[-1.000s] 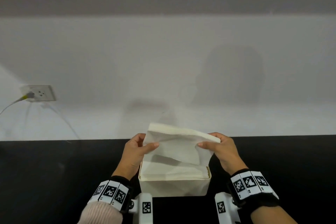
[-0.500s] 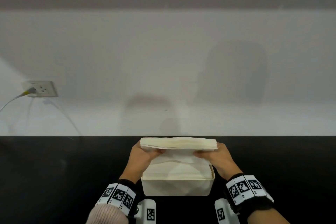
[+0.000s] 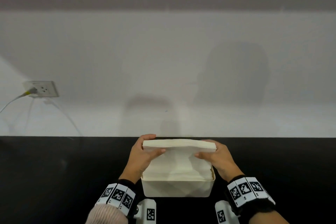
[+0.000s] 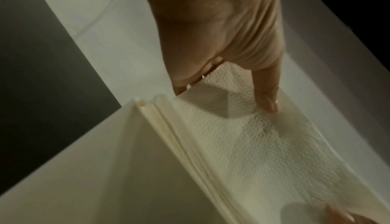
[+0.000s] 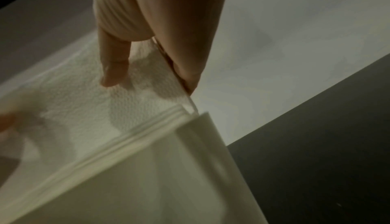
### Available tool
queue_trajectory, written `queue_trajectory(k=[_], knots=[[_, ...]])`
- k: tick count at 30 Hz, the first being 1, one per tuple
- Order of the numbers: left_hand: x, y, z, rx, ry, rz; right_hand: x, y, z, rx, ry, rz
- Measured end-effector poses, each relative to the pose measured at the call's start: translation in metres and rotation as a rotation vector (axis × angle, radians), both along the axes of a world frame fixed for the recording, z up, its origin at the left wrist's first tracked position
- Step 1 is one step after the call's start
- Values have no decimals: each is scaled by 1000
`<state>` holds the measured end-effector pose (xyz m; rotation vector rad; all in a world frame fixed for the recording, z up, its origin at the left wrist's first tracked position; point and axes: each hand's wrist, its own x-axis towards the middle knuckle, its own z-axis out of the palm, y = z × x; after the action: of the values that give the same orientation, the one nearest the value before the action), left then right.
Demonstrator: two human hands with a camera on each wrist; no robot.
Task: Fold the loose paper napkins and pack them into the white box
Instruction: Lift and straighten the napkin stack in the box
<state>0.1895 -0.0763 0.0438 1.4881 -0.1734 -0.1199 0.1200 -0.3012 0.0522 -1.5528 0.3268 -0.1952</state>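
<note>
Black tabletop (image 3: 54, 178); embossed napkins (image 3: 179, 146) over rectangular white box (image 3: 177, 190).

Black wristbands (image 3: 251, 194) carry white coded tags; the left arm wears a pink knit sleeve (image 3: 107, 214).

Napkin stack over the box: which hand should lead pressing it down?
Neither clearly, probably both. The left hand and right hand pinch opposite ends of the napkin stack, tilted up above the white box.

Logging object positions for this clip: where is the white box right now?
In the head view the white box sits on the black table, bottom centre, between the left hand and right hand, filled with napkins.
</note>
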Motion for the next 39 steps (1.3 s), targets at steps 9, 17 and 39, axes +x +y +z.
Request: queue_trajectory(k=[9, 17, 39], knots=[[-2, -3, -2, -55, -2, -4, 2, 2, -4, -2, 13, -15], [-7, -2, -4, 8, 10, -5, -1, 4, -13, -41, 46, -10], [5, 11, 33, 264, -179, 27, -7, -2, 35, 40, -189, -101]])
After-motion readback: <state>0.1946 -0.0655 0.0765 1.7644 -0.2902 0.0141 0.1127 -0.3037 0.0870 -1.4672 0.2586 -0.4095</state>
